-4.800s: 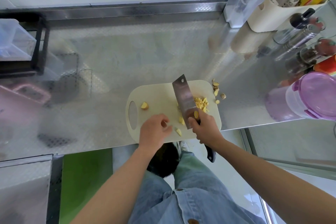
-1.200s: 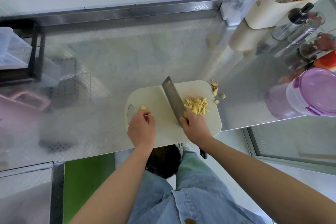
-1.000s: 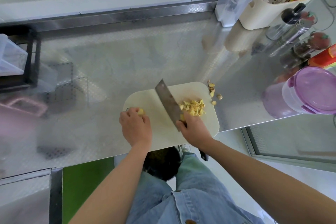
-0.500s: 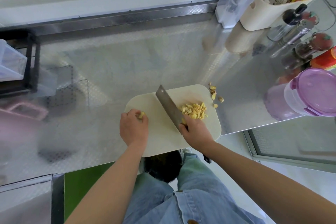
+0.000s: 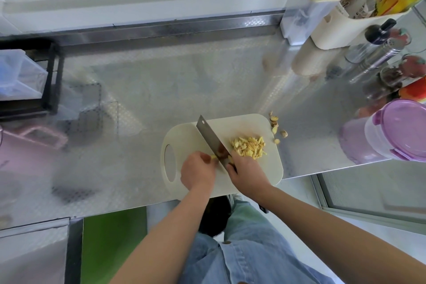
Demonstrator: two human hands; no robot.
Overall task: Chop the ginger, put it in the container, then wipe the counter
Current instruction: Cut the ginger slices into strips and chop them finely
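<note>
Cleaver (image 5: 211, 139) lies diagonal on the board (image 5: 184, 136), tip far-left, handle near; right hand (image 5: 247, 174) grips it. Left hand (image 5: 198, 173) pinches a ginger piece (image 5: 214, 157) beside the blade.

Board (image 5: 250, 122) lies at the near edge of the counter (image 5: 161, 87). On it, the cleaver (image 5: 211, 137) slants from near to far left; the pile (image 5: 249, 147) lies right of the blade, a piece (image 5: 214, 157) just left. Scraps (image 5: 276, 129) lie on the counter just right of the board; the container (image 5: 401, 131) stands farther right.
</note>
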